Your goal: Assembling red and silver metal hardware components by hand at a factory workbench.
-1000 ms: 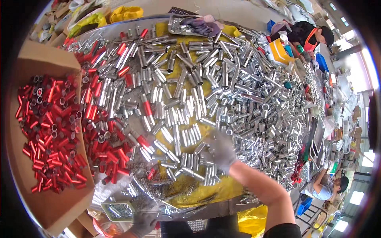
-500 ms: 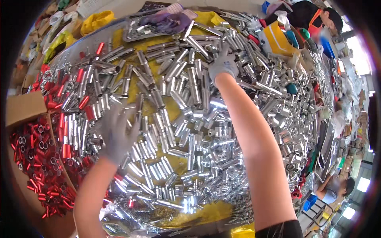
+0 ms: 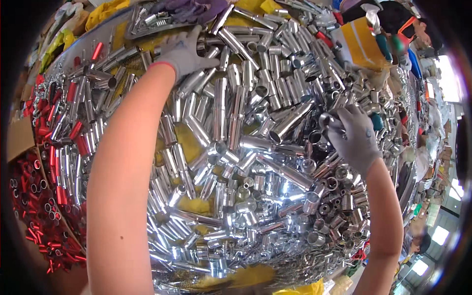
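My left hand (image 3: 186, 53), in a grey glove, reaches to the far side of a spread of shiny metal tubes. Its fingers are spread over the long chrome tubes (image 3: 237, 113) near the metal tray (image 3: 132, 30), and nothing shows in its grip. On the right, my gloved right hand (image 3: 355, 137) has its fingers bent round a short chrome tube (image 3: 325, 119) whose open end shows. Below that hand are short threaded collars and rings (image 3: 317, 238). A wide chrome tube (image 3: 291, 123) lies slantwise to its left.
A cardboard box (image 3: 20, 140) of small red tubes (image 3: 42, 216) stands at the left. Purple cloth (image 3: 196, 10) hangs over the tray. A yellow-and-white box (image 3: 361, 42) sits at the far right. Yellow sheeting (image 3: 253, 276) shows beneath the tubes. A person (image 3: 418, 243) is in the right background.
My left hand has moved from the near left to the far side. My right hand has come back from the far middle to the right and now holds a tube. The view has shifted.
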Motion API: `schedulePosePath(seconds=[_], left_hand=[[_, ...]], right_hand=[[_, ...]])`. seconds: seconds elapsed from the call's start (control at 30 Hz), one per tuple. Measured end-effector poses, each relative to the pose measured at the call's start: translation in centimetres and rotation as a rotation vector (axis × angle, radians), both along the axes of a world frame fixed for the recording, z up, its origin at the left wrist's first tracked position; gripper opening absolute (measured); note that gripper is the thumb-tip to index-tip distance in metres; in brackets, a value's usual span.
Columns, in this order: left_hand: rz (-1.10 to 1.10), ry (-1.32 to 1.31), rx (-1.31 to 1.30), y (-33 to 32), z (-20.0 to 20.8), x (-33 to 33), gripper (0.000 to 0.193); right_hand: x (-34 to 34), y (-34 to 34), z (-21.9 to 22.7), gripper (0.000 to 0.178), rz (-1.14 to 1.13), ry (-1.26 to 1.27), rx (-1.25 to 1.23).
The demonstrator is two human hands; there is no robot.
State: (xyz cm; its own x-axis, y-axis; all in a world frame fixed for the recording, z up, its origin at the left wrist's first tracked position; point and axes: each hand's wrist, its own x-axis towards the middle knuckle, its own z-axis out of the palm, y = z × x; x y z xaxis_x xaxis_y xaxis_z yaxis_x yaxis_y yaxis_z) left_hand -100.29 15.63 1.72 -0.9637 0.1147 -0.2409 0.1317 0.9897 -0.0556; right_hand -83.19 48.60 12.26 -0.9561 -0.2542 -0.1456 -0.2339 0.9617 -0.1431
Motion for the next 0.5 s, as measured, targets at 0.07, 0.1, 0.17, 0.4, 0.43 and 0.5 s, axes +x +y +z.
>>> schedulePosePath(seconds=[0.07,0.1,0.17,0.4,0.43,0.5], left_hand=[[0.024,0.011,0.031,-0.4,-1.0,-0.3,0.107],[0.038,0.061,0.032,-1.2,-1.3,-0.1,0.103],[0.048,0.023,0.056,-1.7,-1.6,0.5,0.1],[-0.037,-0.197,0.207,0.9,1.4,4.0,0.051],[-0.069,-0.241,0.181,1.3,1.6,4.8,0.048],[-0.092,-0.302,0.168,1.2,2.1,6.1,0.049]], right_hand=[[0.7,-2.0,0.6,0.026,0.025,0.034,-0.053],[1.4,-4.3,1.9,0.027,0.051,-0.171,-0.053],[2.9,-6.5,3.5,0.032,0.324,-0.534,-0.073],[-14.6,0.0,-4.5,0.084,-0.428,0.022,0.072],[-16.2,-0.3,-6.3,0.089,-0.498,-0.066,0.08],[-17.1,-1.9,-8.6,0.096,-0.492,-0.06,0.086]])
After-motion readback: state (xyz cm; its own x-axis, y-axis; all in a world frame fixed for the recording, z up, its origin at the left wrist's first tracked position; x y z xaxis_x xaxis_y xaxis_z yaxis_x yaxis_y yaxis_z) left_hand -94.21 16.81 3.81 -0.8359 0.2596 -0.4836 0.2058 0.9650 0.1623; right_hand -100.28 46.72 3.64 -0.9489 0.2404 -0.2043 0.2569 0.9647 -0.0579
